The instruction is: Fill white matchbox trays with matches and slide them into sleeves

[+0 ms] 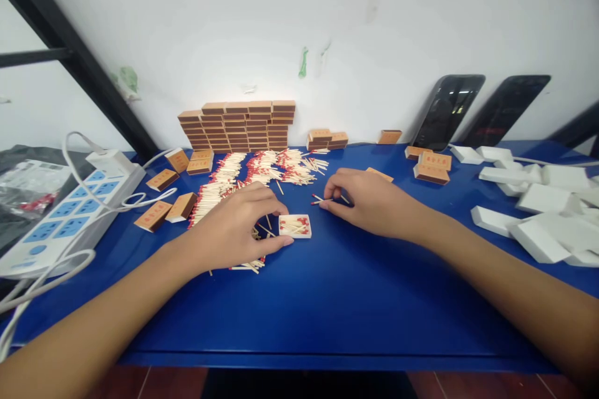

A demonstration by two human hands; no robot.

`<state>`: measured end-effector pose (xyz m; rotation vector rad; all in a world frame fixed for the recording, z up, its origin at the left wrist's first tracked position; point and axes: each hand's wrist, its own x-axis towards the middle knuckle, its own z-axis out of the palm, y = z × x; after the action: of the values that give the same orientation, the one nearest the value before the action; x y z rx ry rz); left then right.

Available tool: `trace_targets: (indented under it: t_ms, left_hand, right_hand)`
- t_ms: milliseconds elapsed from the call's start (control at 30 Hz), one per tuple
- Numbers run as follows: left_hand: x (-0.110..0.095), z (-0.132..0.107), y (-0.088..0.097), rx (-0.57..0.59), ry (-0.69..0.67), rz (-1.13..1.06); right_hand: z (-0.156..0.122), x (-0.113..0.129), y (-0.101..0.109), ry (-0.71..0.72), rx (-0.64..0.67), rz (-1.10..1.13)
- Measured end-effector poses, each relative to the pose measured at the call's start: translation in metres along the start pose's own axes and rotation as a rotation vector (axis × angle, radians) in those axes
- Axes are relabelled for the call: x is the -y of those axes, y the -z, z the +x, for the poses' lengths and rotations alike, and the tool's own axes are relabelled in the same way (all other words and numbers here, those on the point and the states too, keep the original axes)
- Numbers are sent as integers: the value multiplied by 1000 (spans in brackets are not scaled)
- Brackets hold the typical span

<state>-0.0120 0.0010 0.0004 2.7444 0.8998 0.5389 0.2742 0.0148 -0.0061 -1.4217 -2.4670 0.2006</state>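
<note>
On the blue table [327, 299] lies a small white matchbox tray [295, 225] with red-tipped matches in it. My left hand [236, 227] rests just left of the tray, fingers curled and pinched at its edge, over a heap of loose matches [248, 265]. To the tray's right, my right hand [369, 199] pinches a few matches [321, 200] against the table. A long spread of loose matches [253, 174] lies behind both hands.
Brown matchbox sleeves are stacked like a wall [238, 126] at the back, with more scattered sleeves [161, 206] left and right [430, 168]. White empty trays [538, 212] pile up at the right. A power strip [70, 212] with cables sits left. Two phones [449, 109] lean on the wall.
</note>
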Motion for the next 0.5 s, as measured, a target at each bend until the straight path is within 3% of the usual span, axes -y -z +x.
trace_targets:
  t_ms: [200,367,500]
  left_hand:
    - [0,0,2,-8,24,29]
    - [0,2,-1,-25,17,16]
    - [0,1,-5,-42,-8,4]
  right_hand:
    - [-1,2,0,-71,99,52]
    - [-7,17,9,59,-25,185]
    - [-14,35,2,138,86,211]
